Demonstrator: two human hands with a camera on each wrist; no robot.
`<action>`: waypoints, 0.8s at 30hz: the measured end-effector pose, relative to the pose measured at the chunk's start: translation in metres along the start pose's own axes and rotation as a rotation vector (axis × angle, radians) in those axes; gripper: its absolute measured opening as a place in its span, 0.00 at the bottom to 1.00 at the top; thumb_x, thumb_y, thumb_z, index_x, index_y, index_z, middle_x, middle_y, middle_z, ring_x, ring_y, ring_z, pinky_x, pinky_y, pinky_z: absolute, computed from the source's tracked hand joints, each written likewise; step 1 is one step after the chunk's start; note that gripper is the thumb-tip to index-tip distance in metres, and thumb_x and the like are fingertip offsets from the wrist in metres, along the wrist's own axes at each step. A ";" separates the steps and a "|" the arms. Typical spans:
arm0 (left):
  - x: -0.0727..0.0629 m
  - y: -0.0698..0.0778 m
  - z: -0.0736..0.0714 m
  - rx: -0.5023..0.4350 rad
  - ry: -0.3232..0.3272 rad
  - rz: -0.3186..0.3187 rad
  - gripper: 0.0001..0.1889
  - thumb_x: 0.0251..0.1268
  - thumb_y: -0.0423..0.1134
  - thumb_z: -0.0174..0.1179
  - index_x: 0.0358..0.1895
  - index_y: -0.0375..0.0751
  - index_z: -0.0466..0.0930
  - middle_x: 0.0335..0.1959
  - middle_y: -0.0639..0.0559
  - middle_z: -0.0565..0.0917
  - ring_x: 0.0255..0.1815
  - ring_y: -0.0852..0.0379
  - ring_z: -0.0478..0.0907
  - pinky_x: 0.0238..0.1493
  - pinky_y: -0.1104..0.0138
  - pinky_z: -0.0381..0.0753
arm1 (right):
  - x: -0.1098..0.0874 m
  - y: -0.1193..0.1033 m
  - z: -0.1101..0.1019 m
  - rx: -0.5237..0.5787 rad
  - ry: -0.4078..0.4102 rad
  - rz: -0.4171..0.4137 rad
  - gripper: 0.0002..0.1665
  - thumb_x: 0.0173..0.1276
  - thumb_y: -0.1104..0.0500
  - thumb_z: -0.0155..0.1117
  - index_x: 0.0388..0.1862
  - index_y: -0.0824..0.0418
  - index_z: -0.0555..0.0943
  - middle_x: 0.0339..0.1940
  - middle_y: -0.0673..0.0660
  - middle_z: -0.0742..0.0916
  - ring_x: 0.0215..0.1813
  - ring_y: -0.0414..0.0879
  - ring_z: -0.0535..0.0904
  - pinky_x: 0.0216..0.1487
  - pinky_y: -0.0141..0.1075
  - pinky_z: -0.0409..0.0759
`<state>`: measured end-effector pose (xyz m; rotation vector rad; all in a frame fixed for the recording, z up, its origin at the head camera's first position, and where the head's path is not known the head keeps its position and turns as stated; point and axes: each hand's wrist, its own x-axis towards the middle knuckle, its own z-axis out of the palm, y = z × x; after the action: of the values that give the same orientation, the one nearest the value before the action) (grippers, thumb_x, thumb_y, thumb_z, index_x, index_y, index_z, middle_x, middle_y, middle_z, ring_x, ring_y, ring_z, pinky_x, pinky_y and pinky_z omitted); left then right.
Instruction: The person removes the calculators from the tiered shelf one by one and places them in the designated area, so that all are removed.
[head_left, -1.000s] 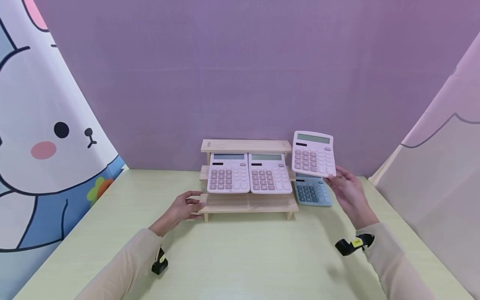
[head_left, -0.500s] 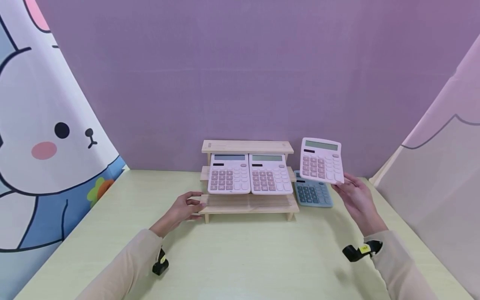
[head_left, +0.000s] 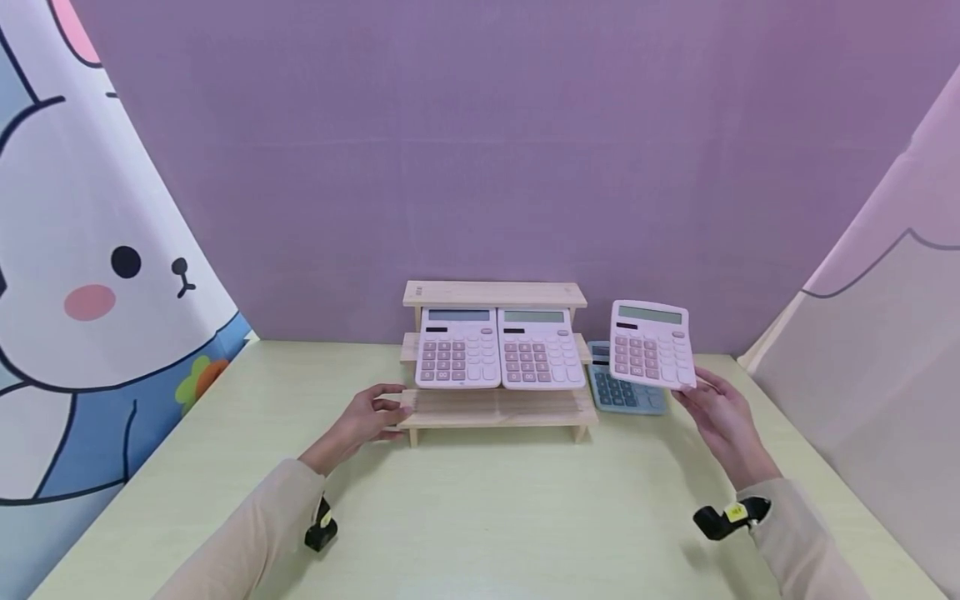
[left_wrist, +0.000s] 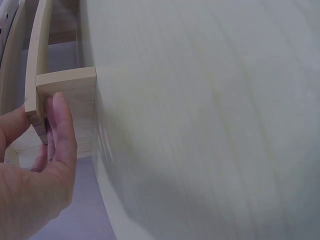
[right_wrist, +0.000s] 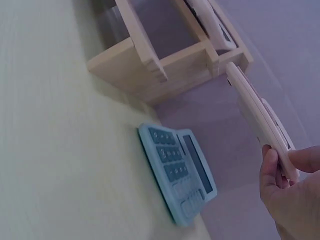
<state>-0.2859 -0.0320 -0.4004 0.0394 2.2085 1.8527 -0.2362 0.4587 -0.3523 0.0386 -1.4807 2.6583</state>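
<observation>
My right hand (head_left: 722, 425) pinches a pink calculator (head_left: 651, 343) by its lower right corner, thumb on top and fingers beneath. In the right wrist view this calculator (right_wrist: 260, 117) shows edge-on, raised above the table. Below it a blue calculator (head_left: 626, 397) lies on the table, partly covered in the head view. My left hand (head_left: 365, 423) grips the left end of the lowest board of a wooden tiered stand (head_left: 498, 410); the left wrist view shows thumb and fingers on either side of that board (left_wrist: 37, 65). Two pink calculators (head_left: 459, 350) lean side by side on the middle tier.
The pale table (head_left: 480, 517) stretches in front of the stand. A purple backdrop (head_left: 495, 150) rises right behind it, with a cartoon-printed cloth (head_left: 90, 250) on the left and a pale cloth (head_left: 885, 350) on the right.
My right hand has moved right and downward with the pink calculator, from beside the stand's top board to in front of the blue calculator. The left hand and stand hold still.
</observation>
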 end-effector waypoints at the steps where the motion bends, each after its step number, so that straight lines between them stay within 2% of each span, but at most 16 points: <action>1: 0.000 0.000 0.000 0.002 0.004 -0.003 0.29 0.60 0.33 0.59 0.64 0.36 0.61 0.42 0.44 0.72 0.32 0.59 0.76 0.43 0.57 0.85 | 0.000 0.000 -0.002 0.000 0.001 0.003 0.17 0.64 0.79 0.44 0.46 0.62 0.69 0.35 0.55 0.83 0.40 0.42 0.82 0.45 0.29 0.83; 8: 0.000 0.001 0.000 0.002 0.011 -0.008 0.28 0.60 0.33 0.59 0.64 0.37 0.61 0.41 0.45 0.73 0.32 0.59 0.76 0.43 0.57 0.85 | -0.004 0.000 -0.019 -0.034 0.001 0.038 0.18 0.65 0.77 0.46 0.50 0.62 0.65 0.38 0.53 0.83 0.42 0.41 0.81 0.47 0.28 0.82; 11: 0.000 0.000 0.000 -0.004 0.008 -0.007 0.28 0.60 0.32 0.58 0.64 0.37 0.61 0.41 0.45 0.73 0.32 0.59 0.76 0.42 0.58 0.85 | -0.005 0.000 -0.028 -0.016 -0.017 0.034 0.18 0.65 0.78 0.45 0.50 0.63 0.64 0.38 0.54 0.83 0.43 0.41 0.81 0.48 0.29 0.82; 16: 0.000 0.000 0.000 -0.015 0.006 -0.010 0.28 0.60 0.31 0.58 0.64 0.36 0.61 0.41 0.45 0.73 0.32 0.59 0.76 0.42 0.58 0.85 | -0.007 0.000 -0.043 0.015 -0.059 0.027 0.17 0.65 0.79 0.43 0.46 0.63 0.70 0.39 0.55 0.83 0.44 0.43 0.81 0.48 0.30 0.82; 24: 0.000 0.000 0.001 -0.020 0.006 -0.013 0.28 0.60 0.31 0.58 0.64 0.36 0.60 0.41 0.45 0.73 0.33 0.59 0.76 0.42 0.58 0.85 | -0.007 -0.003 -0.070 0.004 -0.115 0.033 0.23 0.65 0.80 0.37 0.42 0.61 0.77 0.40 0.55 0.84 0.44 0.43 0.81 0.48 0.30 0.82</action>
<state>-0.2860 -0.0309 -0.4002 0.0158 2.1891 1.8702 -0.2270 0.5190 -0.3874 0.1720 -1.5218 2.7280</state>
